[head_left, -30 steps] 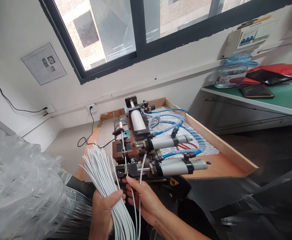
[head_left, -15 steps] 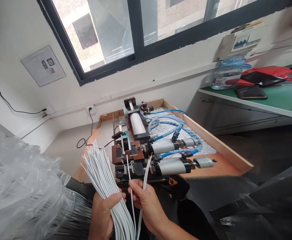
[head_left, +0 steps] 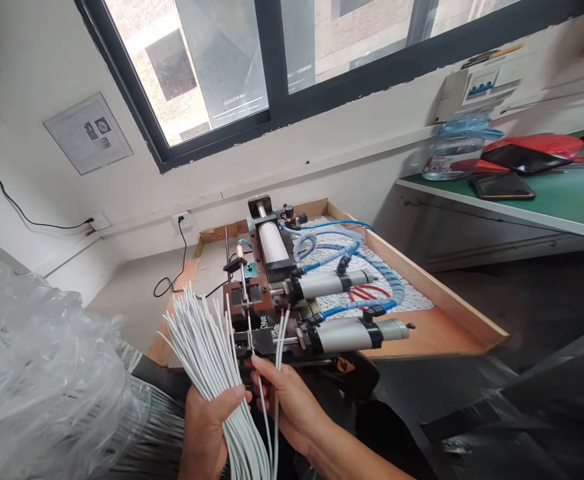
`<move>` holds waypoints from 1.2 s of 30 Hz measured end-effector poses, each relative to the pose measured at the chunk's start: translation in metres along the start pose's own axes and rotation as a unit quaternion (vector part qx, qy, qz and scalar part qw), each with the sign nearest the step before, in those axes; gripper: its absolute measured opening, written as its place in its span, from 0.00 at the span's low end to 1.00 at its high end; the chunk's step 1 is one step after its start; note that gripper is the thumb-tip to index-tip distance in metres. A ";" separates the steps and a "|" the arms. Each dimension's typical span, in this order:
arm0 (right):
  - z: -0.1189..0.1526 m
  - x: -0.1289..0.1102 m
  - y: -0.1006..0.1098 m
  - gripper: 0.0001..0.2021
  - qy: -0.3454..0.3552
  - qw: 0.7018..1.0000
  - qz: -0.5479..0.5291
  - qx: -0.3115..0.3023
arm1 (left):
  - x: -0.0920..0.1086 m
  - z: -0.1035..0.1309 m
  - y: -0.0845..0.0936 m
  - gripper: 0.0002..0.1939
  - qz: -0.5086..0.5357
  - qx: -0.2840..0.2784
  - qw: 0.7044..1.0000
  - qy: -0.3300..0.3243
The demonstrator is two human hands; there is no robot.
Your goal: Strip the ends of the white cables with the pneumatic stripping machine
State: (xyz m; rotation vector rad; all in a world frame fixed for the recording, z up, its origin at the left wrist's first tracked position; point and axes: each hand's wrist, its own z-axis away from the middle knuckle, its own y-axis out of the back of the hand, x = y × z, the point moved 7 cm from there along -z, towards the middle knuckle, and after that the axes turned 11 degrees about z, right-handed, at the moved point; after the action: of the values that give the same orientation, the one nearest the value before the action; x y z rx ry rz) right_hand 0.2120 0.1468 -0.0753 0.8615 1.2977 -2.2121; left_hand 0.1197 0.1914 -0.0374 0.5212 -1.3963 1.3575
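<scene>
My left hand (head_left: 212, 420) is wrapped round a thick bundle of white cables (head_left: 217, 360), whose cut ends fan out at the top. My right hand (head_left: 285, 400) pinches a single white cable (head_left: 262, 400) between thumb and forefinger. The upper end of that cable lies at the jaws of a pneumatic wire-stripping machine (head_left: 249, 303). Further white cables (head_left: 279, 360) with reddish tips pass through the same hand, standing beside the machine's front cylinder (head_left: 345, 335). The lower fingers of my right hand are partly hidden.
A wooden tray (head_left: 452, 313) surrounds the machine and holds many small white scraps (head_left: 367, 267) under blue air hoses (head_left: 389, 280). Plastic-wrapped cables (head_left: 47, 373) stand at left. A green table (head_left: 567, 190) at right carries a plastic jug (head_left: 455, 150) and a dark phone-like object (head_left: 502, 187).
My right hand has moved slightly left and toward the machine with its cable. The machine's jaws and cylinders have shifted, and the middle cylinder sits further left. My left hand keeps its hold.
</scene>
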 end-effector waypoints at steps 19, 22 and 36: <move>0.023 0.002 0.020 0.14 0.077 0.985 0.151 0.029 | -0.011 0.006 0.011 0.07 -0.024 0.005 1.000 0.016; 0.022 -0.002 0.018 0.14 0.072 0.986 0.149 0.030 | -0.012 0.006 0.012 0.07 -0.025 0.012 1.000 0.011; 0.022 -0.011 0.007 0.13 0.126 0.984 0.123 0.025 | -0.009 0.011 -0.003 0.11 0.004 -0.029 0.999 0.033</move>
State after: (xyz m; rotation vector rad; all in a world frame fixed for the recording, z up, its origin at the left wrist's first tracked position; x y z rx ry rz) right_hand 0.2174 0.1251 -0.0639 1.2826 1.1734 -1.9981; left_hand 0.1213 0.1770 -0.0416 0.4285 -1.3809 1.3250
